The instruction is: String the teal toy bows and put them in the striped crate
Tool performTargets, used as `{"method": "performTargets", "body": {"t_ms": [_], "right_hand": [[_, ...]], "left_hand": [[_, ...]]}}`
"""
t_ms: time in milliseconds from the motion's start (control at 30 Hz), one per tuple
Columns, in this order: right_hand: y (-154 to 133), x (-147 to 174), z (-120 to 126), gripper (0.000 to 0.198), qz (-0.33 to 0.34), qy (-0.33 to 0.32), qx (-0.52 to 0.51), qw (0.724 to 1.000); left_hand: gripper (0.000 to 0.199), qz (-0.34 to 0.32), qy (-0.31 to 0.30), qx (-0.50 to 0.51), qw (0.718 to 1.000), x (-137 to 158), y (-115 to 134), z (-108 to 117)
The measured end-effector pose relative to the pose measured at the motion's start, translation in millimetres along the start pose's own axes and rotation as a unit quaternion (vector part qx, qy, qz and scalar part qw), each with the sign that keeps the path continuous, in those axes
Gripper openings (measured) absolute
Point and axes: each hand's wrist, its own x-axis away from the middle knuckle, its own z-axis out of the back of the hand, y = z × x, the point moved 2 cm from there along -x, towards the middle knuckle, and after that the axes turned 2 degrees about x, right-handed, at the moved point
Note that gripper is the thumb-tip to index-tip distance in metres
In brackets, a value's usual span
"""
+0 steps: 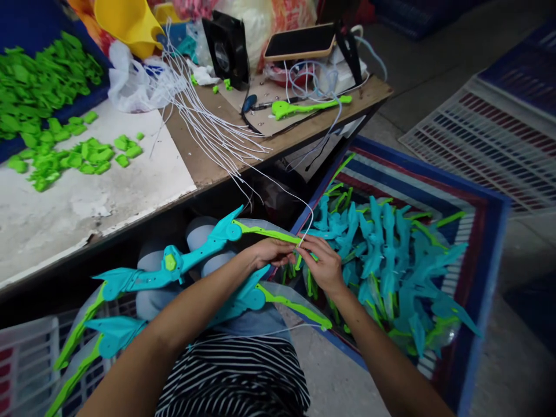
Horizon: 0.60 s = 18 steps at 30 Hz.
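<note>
A teal toy bow (191, 259) with green limbs lies across my lap. My left hand (273, 252) is closed at the tip of its right green limb (264, 231). Beside it, my right hand (322, 262) pinches a white string (311, 215) against the same tip. The string runs up from my fingers to the bench. The exact spot where string and limb meet is partly hidden by my fingers. A second toy bow (249, 295) of the same kind lies nearer to me, partly under my left forearm, with a thin string at its right tip.
White strings (208, 124) hang over the edge of the bench (182, 145). Green parts (91, 153) lie at left. A fan (225, 49), a phone (299, 42) and a loose green limb (310, 108) are at the back. A blue crate (489, 243) at right holds several bows.
</note>
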Motion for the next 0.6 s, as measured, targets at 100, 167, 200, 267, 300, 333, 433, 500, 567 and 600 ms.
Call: {"method": "performTargets", "body": {"t_ms": [100, 167, 200, 267, 300, 333, 433, 500, 567, 600], "right_hand": [[1, 2, -2, 0.011, 0.002, -0.004, -0.003, 1.0], [2, 6, -3, 0.013, -0.016, -0.008, 0.008, 1.0], [2, 8, -3, 0.015, -0.03, -0.007, 0.015, 0.999], [2, 15, -4, 0.024, -0.054, 0.007, 0.022, 0.998], [2, 18, -4, 0.03, -0.061, 0.014, 0.023, 0.998], [2, 22, -4, 0.036, -0.065, 0.02, 0.022, 0.997], [1, 32, -3, 0.051, -0.07, 0.025, 0.026, 0.997], [0, 37, -2, 0.058, -0.064, 0.025, 0.039, 0.997], [0, 40, 0, 0.062, -0.053, 0.025, 0.056, 0.997], [0, 42, 1, 0.063, -0.049, 0.024, 0.065, 0.996]], "left_hand": [[0.024, -0.012, -0.01, -0.011, 1.0, -6, -2, -1], [0.023, -0.011, 0.013, -0.069, 0.997, -4, -3, -1], [0.023, -0.011, 0.032, -0.106, 0.994, 0, -3, 1], [0.023, -0.024, 0.073, -0.167, 0.983, 16, 0, 5], [0.023, -0.044, 0.092, -0.198, 0.975, 28, 3, 8], [0.022, -0.073, 0.109, -0.232, 0.964, 42, 6, 13], [0.016, -0.184, 0.172, -0.336, 0.908, 101, 15, 30], [0.014, -0.228, 0.218, -0.333, 0.889, 148, 15, 44], [0.014, -0.233, 0.257, -0.265, 0.9, 196, 8, 59], [0.015, -0.232, 0.275, -0.218, 0.907, 219, 3, 66]]}}
